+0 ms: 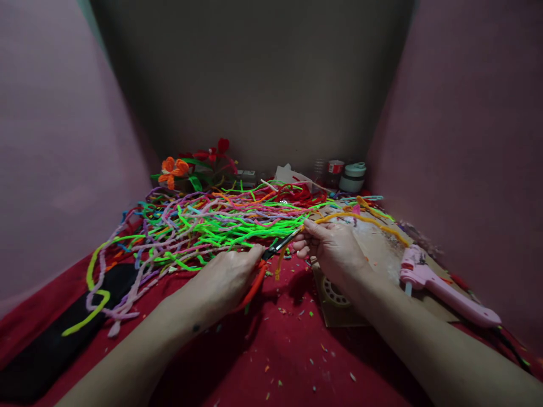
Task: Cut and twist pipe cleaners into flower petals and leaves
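Observation:
My left hand (227,277) is wrapped round the red handles of a pair of scissors (278,247), whose dark blades point up and to the right. The blade tips meet an orange-yellow pipe cleaner (360,217) at the fingers of my right hand (328,246). Those fingers pinch the pipe cleaner, and a short end of it hangs below the blades. From the pinch, its long part arches away to the right over the cardboard. Whether the blades are closed on it I cannot make out.
Behind my hands lies a heap of coloured pipe cleaners (229,226). A pink glue gun (445,291) rests on cardboard (436,302) at right. Orange flowers (172,170), a light green lidded container (353,178) and a bottle stand at the back. Scraps dot the red cloth (292,350).

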The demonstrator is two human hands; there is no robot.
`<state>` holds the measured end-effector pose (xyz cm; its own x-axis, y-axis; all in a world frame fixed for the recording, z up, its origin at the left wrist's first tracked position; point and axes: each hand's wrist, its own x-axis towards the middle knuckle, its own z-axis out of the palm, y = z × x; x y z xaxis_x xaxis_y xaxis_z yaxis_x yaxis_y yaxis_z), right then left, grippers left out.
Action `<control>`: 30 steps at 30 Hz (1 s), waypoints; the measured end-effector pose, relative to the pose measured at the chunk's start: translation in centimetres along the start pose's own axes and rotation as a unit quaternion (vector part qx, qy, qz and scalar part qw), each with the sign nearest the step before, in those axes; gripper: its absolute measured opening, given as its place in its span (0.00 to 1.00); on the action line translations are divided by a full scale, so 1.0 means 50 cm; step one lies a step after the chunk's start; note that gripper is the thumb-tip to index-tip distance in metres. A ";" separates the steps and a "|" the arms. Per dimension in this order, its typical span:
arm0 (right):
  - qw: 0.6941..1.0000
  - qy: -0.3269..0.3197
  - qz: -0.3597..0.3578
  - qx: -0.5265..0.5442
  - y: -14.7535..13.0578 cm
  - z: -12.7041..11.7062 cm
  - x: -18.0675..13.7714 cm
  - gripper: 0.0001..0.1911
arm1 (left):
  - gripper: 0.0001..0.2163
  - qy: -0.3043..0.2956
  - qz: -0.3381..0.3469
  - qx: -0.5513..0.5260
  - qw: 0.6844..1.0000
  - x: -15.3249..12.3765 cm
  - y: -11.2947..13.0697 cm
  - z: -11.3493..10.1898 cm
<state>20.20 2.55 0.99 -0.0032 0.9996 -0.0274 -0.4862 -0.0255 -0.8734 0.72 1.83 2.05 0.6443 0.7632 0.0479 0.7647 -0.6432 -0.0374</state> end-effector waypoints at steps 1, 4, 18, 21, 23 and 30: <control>1.000 -0.002 0.000 0.000 -0.001 0.000 -0.001 0.12 | 0.12 0.000 -0.002 -0.002 1.000 -0.001 0.000 0.000; 1.000 -0.003 0.001 0.006 -0.003 -0.001 -0.003 0.12 | 0.12 0.000 -0.007 -0.004 1.000 -0.002 -0.002 0.001; 0.999 -0.015 0.027 0.018 0.005 -0.003 0.002 0.13 | 0.11 -0.008 -0.017 -0.029 0.999 0.000 -0.002 0.013; 0.999 0.003 0.036 0.035 0.003 -0.003 0.001 0.15 | 0.12 0.031 -0.035 -0.063 0.997 0.002 -0.002 0.012; 0.999 -0.001 0.034 0.041 0.005 -0.001 0.000 0.15 | 0.11 0.085 -0.067 -0.141 0.984 0.006 -0.001 0.007; 0.996 -0.078 0.020 0.050 0.031 0.010 -0.016 0.07 | 0.16 0.040 -0.146 -0.678 0.719 0.016 0.027 -0.016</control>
<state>18.99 1.72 -0.09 -0.1558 0.9876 0.0203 -0.5677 -0.0727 -0.8200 2.27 1.54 2.82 0.4128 0.9070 -0.0838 0.1273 0.0336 0.9913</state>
